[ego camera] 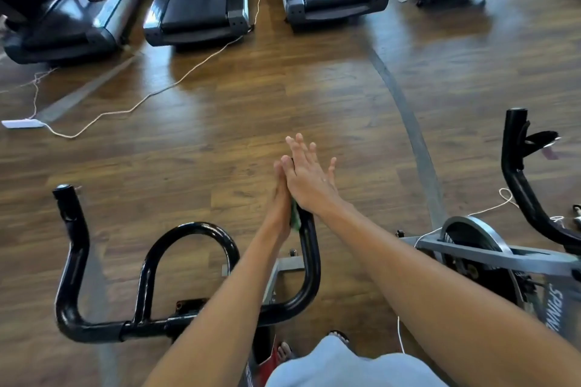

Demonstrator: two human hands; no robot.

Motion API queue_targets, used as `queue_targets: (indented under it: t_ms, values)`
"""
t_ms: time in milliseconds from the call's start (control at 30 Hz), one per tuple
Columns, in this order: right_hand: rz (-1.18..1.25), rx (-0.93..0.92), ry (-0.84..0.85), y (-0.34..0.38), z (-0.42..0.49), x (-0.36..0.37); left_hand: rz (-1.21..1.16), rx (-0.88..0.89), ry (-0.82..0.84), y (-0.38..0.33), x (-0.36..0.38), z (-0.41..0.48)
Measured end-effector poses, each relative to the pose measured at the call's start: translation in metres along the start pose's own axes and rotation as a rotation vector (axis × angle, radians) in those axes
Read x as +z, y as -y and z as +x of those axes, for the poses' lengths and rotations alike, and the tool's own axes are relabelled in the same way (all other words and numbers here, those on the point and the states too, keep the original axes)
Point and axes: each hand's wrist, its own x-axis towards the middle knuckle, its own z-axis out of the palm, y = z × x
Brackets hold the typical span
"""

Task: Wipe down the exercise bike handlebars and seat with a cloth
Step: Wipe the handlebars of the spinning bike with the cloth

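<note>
The black handlebars [188,229] of the exercise bike fill the lower middle of the head view, with a centre loop and two upturned ends. Both my hands press flat against the right upturned bar [309,248], palms facing each other. My left hand [280,198] is on its left side and my right hand [306,179] on its right side, fingers straight. A sliver of green cloth [295,216] shows squeezed between the palms and the bar. The bar's tip is hidden behind my hands. The seat is out of view.
A second bike [490,258] with a grey frame, flywheel and black handlebar stands at the right. Several treadmills [201,3] line the far side, and another person's arm rests on the leftmost one. White cables [157,91] and a power strip [22,123] lie on the wooden floor.
</note>
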Motion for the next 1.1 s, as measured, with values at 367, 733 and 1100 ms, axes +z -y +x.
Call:
queue_targets:
  t_ms: [367, 733, 1100]
  values:
    - [0.281, -0.053, -0.053, 0.000, -0.003, -0.002, 0.968, -0.105, -0.248, 0.069, -0.003, -0.082]
    - [0.289, -0.016, -0.115, 0.004, -0.008, 0.000, 1.750, 0.573, 0.176, 0.076, -0.079, -0.125]
    - [0.707, -0.270, -0.211, 0.023, -0.104, 0.043, -0.447, 0.013, -0.143, -0.003, -0.113, -0.143]
